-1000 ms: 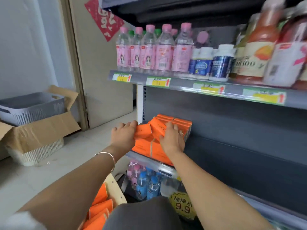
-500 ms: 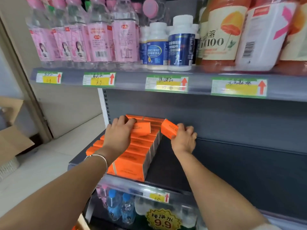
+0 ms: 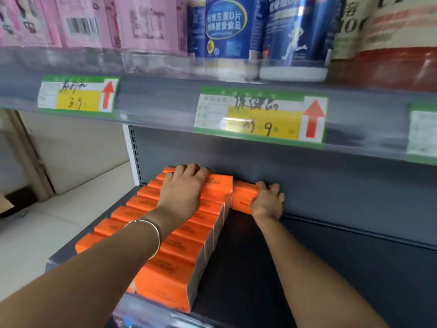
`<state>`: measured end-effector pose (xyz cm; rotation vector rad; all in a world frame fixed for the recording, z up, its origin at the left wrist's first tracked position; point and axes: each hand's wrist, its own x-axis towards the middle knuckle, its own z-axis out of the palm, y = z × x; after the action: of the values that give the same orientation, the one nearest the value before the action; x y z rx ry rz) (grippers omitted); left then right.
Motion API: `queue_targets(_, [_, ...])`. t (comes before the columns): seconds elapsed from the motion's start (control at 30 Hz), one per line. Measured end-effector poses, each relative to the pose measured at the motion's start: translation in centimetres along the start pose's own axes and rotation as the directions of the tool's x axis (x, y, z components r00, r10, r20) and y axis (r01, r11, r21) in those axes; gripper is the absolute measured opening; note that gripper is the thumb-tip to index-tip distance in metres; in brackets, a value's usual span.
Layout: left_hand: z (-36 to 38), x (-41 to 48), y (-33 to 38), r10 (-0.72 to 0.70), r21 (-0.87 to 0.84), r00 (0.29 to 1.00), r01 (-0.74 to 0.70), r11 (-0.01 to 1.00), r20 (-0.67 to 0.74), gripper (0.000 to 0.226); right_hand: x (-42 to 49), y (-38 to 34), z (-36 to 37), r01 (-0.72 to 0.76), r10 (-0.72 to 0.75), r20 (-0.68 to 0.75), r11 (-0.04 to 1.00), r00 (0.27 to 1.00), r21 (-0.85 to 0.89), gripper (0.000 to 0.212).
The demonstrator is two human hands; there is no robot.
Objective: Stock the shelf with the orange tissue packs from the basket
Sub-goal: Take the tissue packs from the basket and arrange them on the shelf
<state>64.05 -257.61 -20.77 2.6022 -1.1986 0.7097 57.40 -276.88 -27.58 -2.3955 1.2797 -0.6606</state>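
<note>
Several orange tissue packs stand in rows on the dark grey shelf, running from its front edge to the back wall. My left hand lies on top of the rearmost packs, its fingers curled over the far edge of one pack. Just right of the rows, my right hand grips a single orange pack low against the back wall. The basket is out of view.
The shelf above hangs close over my hands, with price labels on its lip and pink bottles and blue-labelled jars on it. The dark shelf stretches on to the right of the packs. White floor lies to the left.
My view has moved closer to the shelf. My right hand has carried its pack down and back to the rear wall beside the rows. My left hand has slid toward the rearmost packs.
</note>
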Motion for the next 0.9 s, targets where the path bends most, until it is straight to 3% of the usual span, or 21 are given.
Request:
queue_targets(0.13, [0.2,0.3,0.3,-0.011,-0.044,1.0,0.011,0.999,0.019,0.056,0.2,-0.4,0.7,0.004,-0.003,-0.069,1.0,0.998,0.026,0.044])
queue_targets(0.3, [0.5,0.1,0.4,-0.005,-0.113,0.998,0.012,0.994,0.062,0.054,-0.6,0.2,0.2,0.089,-0.1,-0.042,0.973,0.994,-0.211,0.05])
queue_targets(0.43, [-0.4,-0.2,1.0,-0.033,-0.117,0.992,0.047,0.992,0.122,0.061,-2.2,-0.8,-2.4,0.189,-0.191,-0.021,0.98,0.981,-0.07,0.067])
queue_targets(0.53, [-1.3,-0.8,1.6,-0.033,-0.102,0.988,0.048,0.994,0.148,0.06,-5.8,-1.7,-3.8,0.396,-0.391,-0.07,0.914,0.918,0.084,0.074])
queue_targets(0.67, [-2.3,-2.2,3.1,0.035,-0.098,0.989,-0.021,0.995,0.144,0.056,-8.3,-1.6,-4.2,0.584,-0.581,-0.062,0.812,0.811,0.024,0.064])
queue_targets(0.8, [-2.9,-3.0,4.4,0.156,-0.318,0.988,-0.142,0.938,0.021,0.054,-8.2,-0.2,-5.7,0.472,-0.465,-0.11,0.88,0.879,0.05,0.048])
queue_targets(0.9, [-2.8,-3.4,4.4,0.084,-0.368,0.994,-0.05,0.929,0.076,0.063,-8.2,1.9,-6.3,0.261,-0.253,-0.13,0.964,0.959,0.053,0.048])
